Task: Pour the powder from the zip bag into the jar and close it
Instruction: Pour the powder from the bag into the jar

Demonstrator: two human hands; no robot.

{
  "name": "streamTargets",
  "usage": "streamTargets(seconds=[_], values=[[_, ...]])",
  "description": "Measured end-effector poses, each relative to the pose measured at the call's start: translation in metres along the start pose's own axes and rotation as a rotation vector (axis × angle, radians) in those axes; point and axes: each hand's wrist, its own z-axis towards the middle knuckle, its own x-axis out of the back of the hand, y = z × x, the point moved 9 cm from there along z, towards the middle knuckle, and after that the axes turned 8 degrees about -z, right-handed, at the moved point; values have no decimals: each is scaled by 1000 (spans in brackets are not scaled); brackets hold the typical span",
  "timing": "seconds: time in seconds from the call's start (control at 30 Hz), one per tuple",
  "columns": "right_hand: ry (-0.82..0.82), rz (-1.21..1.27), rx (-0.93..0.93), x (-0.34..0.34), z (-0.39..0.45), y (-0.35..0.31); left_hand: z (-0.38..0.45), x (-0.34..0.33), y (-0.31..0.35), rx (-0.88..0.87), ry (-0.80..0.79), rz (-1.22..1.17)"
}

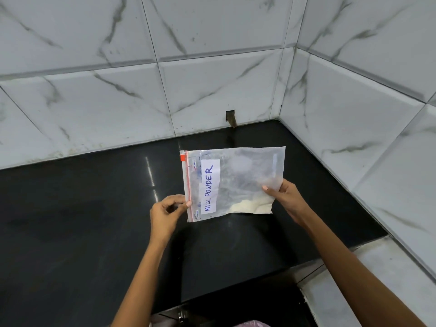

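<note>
The zip bag [232,182] is held up above the black worktop [82,220], turned sideways so that its red zip strip runs down the left edge with an orange slider tab [182,157] at the top. A white label [210,186] reading "MILK POWDER" in blue pen runs along it beside the strip. A small heap of pale powder [250,206] sits in the bag's lower right corner; the rest of the clear plastic looks dusted and nearly empty, though the film is too cloudy to be sure. The left hand [165,214] pinches the zip edge near its lower end, its grip closed on the strip between thumb and fingers. The right hand [286,199] grips the bag's opposite edge, thumb on the front face. Behind stand marbled white wall tiles [212,90] meeting in a corner, with a small dark rectangular hole [230,115] just above the worktop.
</note>
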Motion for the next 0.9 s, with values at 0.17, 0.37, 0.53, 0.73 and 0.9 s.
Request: streamTargets(seconds=[0.17,0.37,0.53,0.73,0.9], values=[[-8,-484,-134,6,-6,35,2,-6,-4,64,-96,-54],[131,-736,-77,13,-7,28,6,1,-1,57,-17,-36],[102,-337,-80,16,-4,17,19,10,24,-11,42,-91],[159,-27,-26,24,2,-18,47,11,62,-85,86,-129],[245,103,15,27,12,-44,67,7,77,-94,117,-127]])
